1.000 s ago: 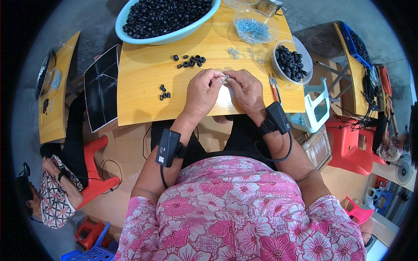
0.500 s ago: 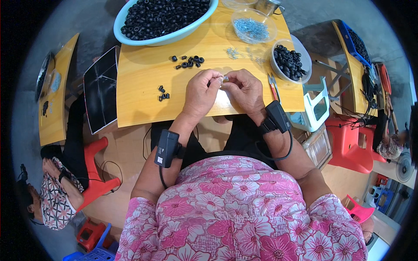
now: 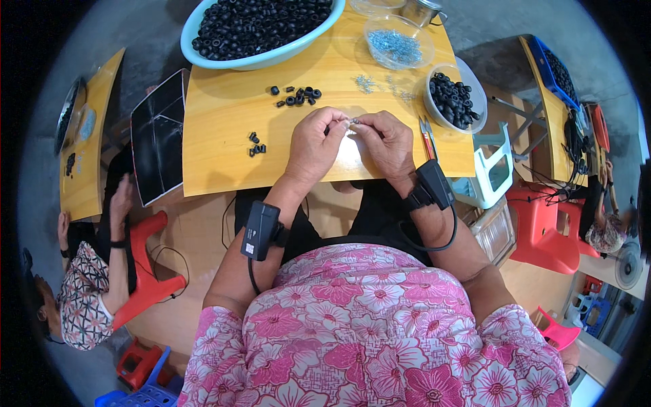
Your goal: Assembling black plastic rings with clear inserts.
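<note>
My left hand (image 3: 315,141) and my right hand (image 3: 386,144) meet above the front part of the yellow table (image 3: 230,166). Thumbs and fingertips of both are pinched together around something tiny, mostly hidden and too small to name. To the left of my hands lie two small groups of black ring-like parts, a farther group (image 3: 299,98) and a nearer group (image 3: 256,146). Beyond my right hand, small silvery pieces (image 3: 365,84) are scattered on the tabletop. A slim pointed tool with red on its handle (image 3: 428,139) rests right of my right hand.
A large pale-blue basin (image 3: 261,62) of black parts stands at the back left. Back right are a clear bowl (image 3: 400,64) of bluish silvery pieces, a white tub (image 3: 483,112) of black parts and a metal cup (image 3: 418,12). A pale-green stool (image 3: 498,166) touches the right side.
My hands stay together, fingertips shifted slightly; the small thing between them shows less. At the left, the other person has raised their hands toward their own table.
</note>
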The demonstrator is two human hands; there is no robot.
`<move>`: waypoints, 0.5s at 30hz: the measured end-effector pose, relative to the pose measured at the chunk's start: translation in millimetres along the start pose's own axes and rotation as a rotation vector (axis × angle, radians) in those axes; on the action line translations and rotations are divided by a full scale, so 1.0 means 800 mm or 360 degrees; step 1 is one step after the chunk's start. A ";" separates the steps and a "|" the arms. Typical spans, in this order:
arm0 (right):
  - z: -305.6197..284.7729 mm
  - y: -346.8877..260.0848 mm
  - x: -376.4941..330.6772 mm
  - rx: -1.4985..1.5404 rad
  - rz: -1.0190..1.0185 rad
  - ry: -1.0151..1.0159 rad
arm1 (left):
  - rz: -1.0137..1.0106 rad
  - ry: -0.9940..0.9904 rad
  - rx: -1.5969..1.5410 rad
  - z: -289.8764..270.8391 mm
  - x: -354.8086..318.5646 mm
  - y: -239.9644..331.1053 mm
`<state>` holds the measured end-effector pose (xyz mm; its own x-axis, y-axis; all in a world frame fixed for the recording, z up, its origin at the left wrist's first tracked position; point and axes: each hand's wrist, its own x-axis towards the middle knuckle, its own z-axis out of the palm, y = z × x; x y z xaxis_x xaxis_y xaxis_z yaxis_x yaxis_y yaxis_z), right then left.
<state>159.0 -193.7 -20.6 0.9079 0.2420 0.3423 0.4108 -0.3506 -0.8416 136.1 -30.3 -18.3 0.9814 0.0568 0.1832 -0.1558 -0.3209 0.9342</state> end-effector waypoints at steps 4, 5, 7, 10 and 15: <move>0.001 0.002 0.000 -0.0004 -0.0037 -0.0007 | 0.0030 0.0017 0.0009 0.001 -0.001 -0.002; 0.000 0.003 0.000 -0.0006 -0.0049 -0.0008 | 0.0032 0.0020 0.0006 0.001 -0.001 -0.002; 0.001 0.003 0.000 -0.0018 -0.0052 -0.0004 | 0.0034 0.0021 0.0003 0.002 -0.001 -0.002; 0.001 0.003 0.000 -0.0034 -0.0054 -0.0012 | 0.0030 0.0023 0.0044 0.002 -0.001 -0.001; 0.002 0.004 0.001 -0.0029 -0.0060 -0.0018 | 0.0030 0.0035 0.0052 0.002 -0.001 0.001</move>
<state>160.8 -193.4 -23.6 0.8909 0.2652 0.3686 0.4460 -0.3574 -0.8206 135.7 -31.8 -18.2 0.9756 0.0709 0.2077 -0.1703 -0.3526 0.9202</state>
